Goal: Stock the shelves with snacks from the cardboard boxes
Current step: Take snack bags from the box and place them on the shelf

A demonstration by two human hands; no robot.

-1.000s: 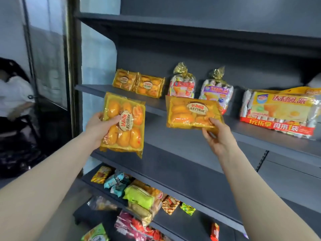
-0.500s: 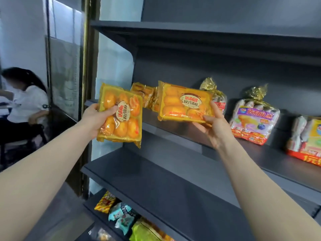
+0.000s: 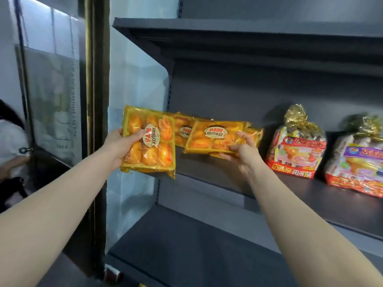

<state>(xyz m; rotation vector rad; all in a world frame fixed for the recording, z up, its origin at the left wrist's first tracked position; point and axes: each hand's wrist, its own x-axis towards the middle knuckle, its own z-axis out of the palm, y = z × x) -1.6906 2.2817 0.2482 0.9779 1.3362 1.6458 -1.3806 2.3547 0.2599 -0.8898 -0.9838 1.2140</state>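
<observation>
Fingers [image 3: 136,135] of the left hand [image 3: 119,145] grip an upright cake pack [image 3: 150,141] while the right hand [image 3: 244,151] pinches a second pack [image 3: 213,136] level before stocked packs [image 3: 183,129] on the shelf [image 3: 331,195], near gold-tied bags [image 3: 296,146].

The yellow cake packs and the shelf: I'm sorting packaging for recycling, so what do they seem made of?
Left pack and right pack: glossy clear plastic film over a yellow tray, going by glare and crinkles. Shelf: probably matt dark-grey painted metal, given its thin edge.
</observation>
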